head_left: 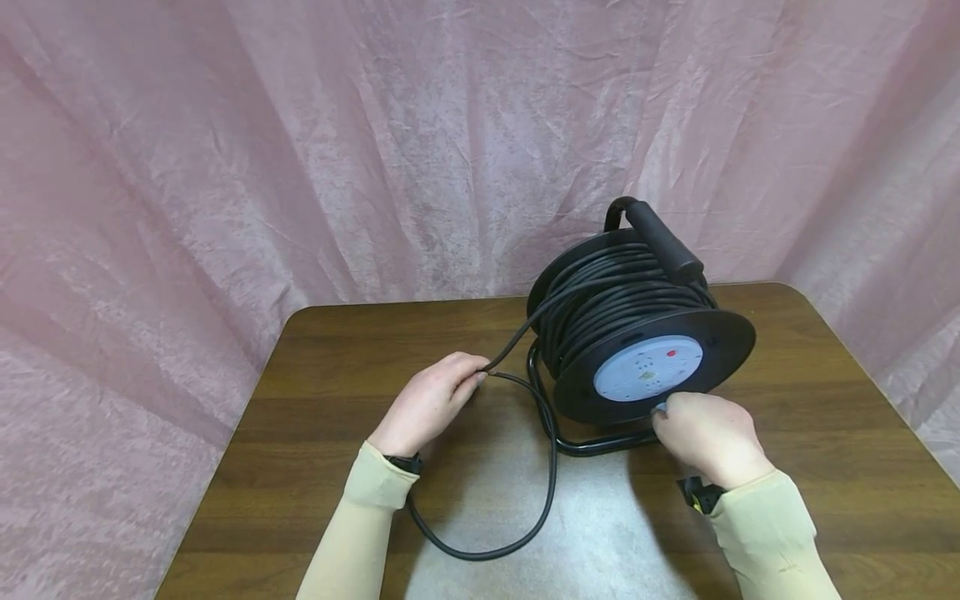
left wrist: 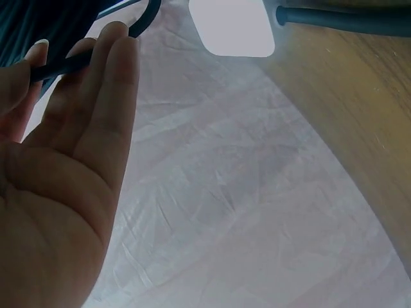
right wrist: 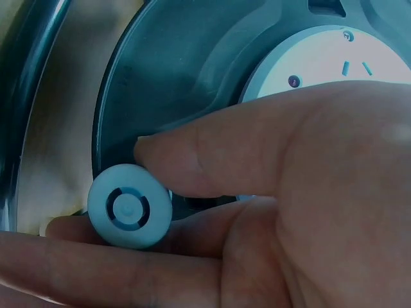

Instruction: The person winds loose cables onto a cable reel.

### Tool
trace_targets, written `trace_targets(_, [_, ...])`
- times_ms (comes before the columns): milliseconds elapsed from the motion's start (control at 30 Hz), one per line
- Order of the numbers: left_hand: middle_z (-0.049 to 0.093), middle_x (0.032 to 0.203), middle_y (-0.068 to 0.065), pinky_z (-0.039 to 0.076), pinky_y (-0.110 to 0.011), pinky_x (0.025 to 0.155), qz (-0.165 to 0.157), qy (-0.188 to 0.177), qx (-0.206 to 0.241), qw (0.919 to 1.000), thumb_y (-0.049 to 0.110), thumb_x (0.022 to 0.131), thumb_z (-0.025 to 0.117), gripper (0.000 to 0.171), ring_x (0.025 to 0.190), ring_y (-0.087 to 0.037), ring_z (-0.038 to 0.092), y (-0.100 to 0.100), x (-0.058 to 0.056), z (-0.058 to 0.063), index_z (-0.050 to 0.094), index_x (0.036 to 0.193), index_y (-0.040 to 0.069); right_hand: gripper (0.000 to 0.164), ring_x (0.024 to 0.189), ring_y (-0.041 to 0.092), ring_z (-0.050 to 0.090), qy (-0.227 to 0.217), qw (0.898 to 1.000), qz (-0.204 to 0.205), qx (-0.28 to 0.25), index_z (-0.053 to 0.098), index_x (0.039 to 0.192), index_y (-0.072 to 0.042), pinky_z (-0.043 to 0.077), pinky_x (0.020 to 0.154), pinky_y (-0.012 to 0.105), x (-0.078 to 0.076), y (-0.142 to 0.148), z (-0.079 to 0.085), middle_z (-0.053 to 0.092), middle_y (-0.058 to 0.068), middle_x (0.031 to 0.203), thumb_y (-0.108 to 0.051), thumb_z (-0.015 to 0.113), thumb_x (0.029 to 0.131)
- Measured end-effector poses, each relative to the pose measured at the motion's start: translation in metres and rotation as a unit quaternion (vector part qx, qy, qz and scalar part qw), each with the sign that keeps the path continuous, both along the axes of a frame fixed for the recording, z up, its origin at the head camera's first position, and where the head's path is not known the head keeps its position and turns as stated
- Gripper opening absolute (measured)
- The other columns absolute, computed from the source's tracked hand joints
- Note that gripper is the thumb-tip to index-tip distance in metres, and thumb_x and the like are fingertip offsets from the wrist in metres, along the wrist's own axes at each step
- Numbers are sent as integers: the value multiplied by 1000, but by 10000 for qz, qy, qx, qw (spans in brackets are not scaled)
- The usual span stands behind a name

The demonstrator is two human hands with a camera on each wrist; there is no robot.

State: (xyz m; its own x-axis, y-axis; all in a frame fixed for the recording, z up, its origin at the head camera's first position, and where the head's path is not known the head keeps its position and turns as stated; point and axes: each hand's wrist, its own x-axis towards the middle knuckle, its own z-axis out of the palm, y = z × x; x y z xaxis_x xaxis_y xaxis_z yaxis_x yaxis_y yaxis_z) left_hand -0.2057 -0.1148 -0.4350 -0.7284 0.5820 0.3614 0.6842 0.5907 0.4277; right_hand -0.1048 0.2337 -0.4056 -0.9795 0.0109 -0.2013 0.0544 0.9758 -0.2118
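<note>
A black cable reel [head_left: 622, 308] stands on the table, wound with black cable [head_left: 553, 500], its white socket panel [head_left: 648, 368] facing the near side. To its left, my left hand [head_left: 431, 404] pinches the cable between thumb and fingers; the left wrist view shows the cable crossing under the fingertips. From that hand one stretch runs up to the reel, and another loops down over the table. At the reel's lower front edge, my right hand [head_left: 708, 433] grips a pale round crank knob [right wrist: 130, 205] between thumb and fingers.
The reel's black tubular stand [head_left: 592, 447] rests on the wooden table [head_left: 330, 375]. A black carrying handle [head_left: 663, 242] rises above the drum. Behind the table hangs a pink curtain [head_left: 450, 150].
</note>
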Motion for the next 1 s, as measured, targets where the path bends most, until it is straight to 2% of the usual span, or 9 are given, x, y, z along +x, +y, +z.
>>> trace_targets(333, [64, 110, 12, 50, -25, 87, -255, 59, 31, 9997, 17, 98, 64, 21, 99, -1, 58, 0, 1, 0, 70, 118, 19, 41, 60, 21, 51, 58, 10000, 47, 40, 53, 56, -17, 44, 52, 45, 0, -4, -2, 49, 0, 59, -22, 42, 94])
trace_targets(467, [64, 110, 11, 51, -27, 86, -159, 22, 49, 9999, 17, 99, 63, 19, 98, -2, 59, 2, 1, -1, 70, 116, 17, 39, 59, 21, 50, 73, 9999, 63, 32, 53, 56, -17, 43, 52, 44, 0, -6, -4, 48, 0, 58, -22, 43, 94])
trace_targets(767, [63, 109, 10, 50, -27, 83, 94, -116, -136, 9998, 20, 102, 57, 16, 94, -1, 57, 1, 0, -2, 66, 115, 17, 40, 56, 20, 50, 520, 9980, 348, 106, 49, 54, -18, 43, 47, 46, 0, -17, -9, 47, -2, 56, -21, 47, 93])
trace_targets(1000, [63, 108, 10, 50, -27, 83, 80, -61, -88, 9999, 18, 103, 56, 16, 93, -2, 56, 2, 0, 0, 65, 117, 17, 43, 52, 19, 49, 780, 9950, 601, 189, 50, 53, -19, 43, 44, 46, 2, -26, -13, 46, -3, 53, -23, 52, 95])
